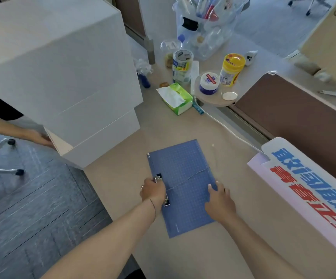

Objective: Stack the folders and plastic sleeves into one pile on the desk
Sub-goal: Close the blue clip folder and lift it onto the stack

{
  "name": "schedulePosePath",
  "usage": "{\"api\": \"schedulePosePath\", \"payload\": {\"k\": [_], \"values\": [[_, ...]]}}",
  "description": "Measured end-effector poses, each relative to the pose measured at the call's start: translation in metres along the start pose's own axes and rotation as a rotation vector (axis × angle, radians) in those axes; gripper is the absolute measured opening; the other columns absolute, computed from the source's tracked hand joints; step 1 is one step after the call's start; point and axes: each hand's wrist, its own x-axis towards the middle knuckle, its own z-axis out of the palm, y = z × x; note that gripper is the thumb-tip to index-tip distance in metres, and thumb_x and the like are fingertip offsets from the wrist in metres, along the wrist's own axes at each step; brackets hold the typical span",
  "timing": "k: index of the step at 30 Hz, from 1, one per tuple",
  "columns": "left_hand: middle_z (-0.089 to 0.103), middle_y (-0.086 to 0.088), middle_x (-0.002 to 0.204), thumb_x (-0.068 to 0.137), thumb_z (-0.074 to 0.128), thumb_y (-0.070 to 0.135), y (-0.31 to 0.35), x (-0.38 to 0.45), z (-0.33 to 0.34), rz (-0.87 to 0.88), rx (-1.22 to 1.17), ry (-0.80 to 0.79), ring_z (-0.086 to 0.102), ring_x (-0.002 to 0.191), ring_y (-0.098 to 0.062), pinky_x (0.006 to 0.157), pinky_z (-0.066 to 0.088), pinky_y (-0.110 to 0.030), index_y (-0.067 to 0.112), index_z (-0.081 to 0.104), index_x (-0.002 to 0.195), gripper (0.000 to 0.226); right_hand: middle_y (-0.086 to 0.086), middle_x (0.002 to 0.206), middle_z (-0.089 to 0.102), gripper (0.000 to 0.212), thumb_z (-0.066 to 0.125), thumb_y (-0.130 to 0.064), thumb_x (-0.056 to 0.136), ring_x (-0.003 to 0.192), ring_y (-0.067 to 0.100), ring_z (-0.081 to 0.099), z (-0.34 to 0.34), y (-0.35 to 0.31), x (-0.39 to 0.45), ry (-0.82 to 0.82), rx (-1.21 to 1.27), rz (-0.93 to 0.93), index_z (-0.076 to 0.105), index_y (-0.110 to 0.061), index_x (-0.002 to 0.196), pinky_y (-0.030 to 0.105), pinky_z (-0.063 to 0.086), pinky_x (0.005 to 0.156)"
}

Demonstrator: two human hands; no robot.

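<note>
— near the front edge of the desk [233, 248], both hands are down on a blue folder [185, 184] lying flat, its long side running away from the person.
— what's the left hand [153, 191] doing?
— it sits on the folder's left edge, fingers curled over a metal clip [159, 179] there; part of the clip shows above the knuckles and again below the wrist. i can't tell if it's squeezing or just resting.
— and the right hand [219, 202]?
— on the folder's right edge, palm down, fingers loosely spread and flat against the cover, holding nothing. a thin elastic cord [191, 179] crosses the folder between the two hands.
— other folders or sleeves?
— only this one blue piece is clear; whether anything lies beneath it, i can't tell.
— what's around it?
— on the left edge of the desk, a tall stack of white boxes [62, 77], overhanging the edge, with another person's hand [40, 138] at its lower left corner. on the right edge, a white box with red and blue lettering [308, 190]. toward the back, a green tissue pack [176, 98], a roll of tape [182, 61], a yellow-lidded jar [232, 69] and a small white tub [209, 83] on a round stand.
</note>
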Motion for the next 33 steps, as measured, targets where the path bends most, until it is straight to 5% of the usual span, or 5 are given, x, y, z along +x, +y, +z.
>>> {"api": "schedulePosePath", "payload": {"k": [3, 9, 16, 25, 33], "values": [[0.065, -0.007, 0.073, 0.089, 0.052, 0.015, 0.012, 0.007, -0.008, -0.097, -0.241, -0.045, 0.058, 0.065, -0.023, 0.063, 0.043, -0.027, 0.005, 0.066, 0.082, 0.018, 0.008, 0.164, 0.004, 0.073, 0.046, -0.024, 0.091, 0.146, 0.03, 0.016, -0.005, -0.002, -0.001, -0.036, -0.028, -0.003, 0.015, -0.017, 0.157, 0.039, 0.04, 0.108], [0.062, -0.01, 0.071, 0.092, 0.057, 0.013, 0.015, 0.012, -0.02, -0.173, -0.416, -0.166, 0.053, 0.057, -0.023, 0.053, 0.042, -0.028, 0.009, 0.062, 0.072, 0.021, 0.01, 0.165, 0.001, 0.076, 0.046, -0.024, 0.09, 0.147, 0.031, 0.012, -0.009, -0.006, -0.003, -0.069, -0.039, -0.002, 0.013, -0.016, 0.157, 0.04, 0.038, 0.111], [0.071, -0.015, 0.106, 0.097, 0.06, 0.007, 0.007, 0.007, -0.016, -0.106, -0.424, -0.287, 0.067, 0.099, -0.034, 0.099, 0.053, -0.052, 0.009, 0.064, 0.104, 0.008, 0.003, 0.166, -0.002, 0.079, 0.047, -0.021, 0.088, 0.149, 0.026, 0.01, -0.004, 0.006, -0.004, -0.084, 0.017, -0.026, 0.009, -0.022, 0.158, 0.038, 0.039, 0.11], [0.071, -0.007, 0.09, 0.1, 0.054, -0.001, 0.009, -0.018, -0.039, 0.081, -0.512, -0.289, 0.065, 0.072, -0.021, 0.061, 0.05, -0.032, 0.012, 0.064, 0.097, 0.017, 0.008, 0.162, 0.026, 0.072, 0.052, -0.019, 0.092, 0.146, 0.026, 0.031, -0.019, 0.025, -0.021, 0.254, 0.564, 0.012, 0.018, -0.019, 0.156, 0.04, 0.028, 0.118], [0.072, -0.008, 0.098, 0.104, 0.045, -0.001, 0.013, -0.063, -0.035, 0.131, -0.527, -0.487, 0.066, 0.08, -0.023, 0.067, 0.053, -0.036, 0.009, 0.063, 0.11, 0.022, -0.007, 0.143, 0.056, 0.04, 0.037, -0.042, 0.103, 0.131, 0.016, 0.053, -0.064, 0.051, -0.073, 0.191, 1.184, -0.049, 0.053, -0.032, 0.138, 0.043, 0.044, 0.108]]}}
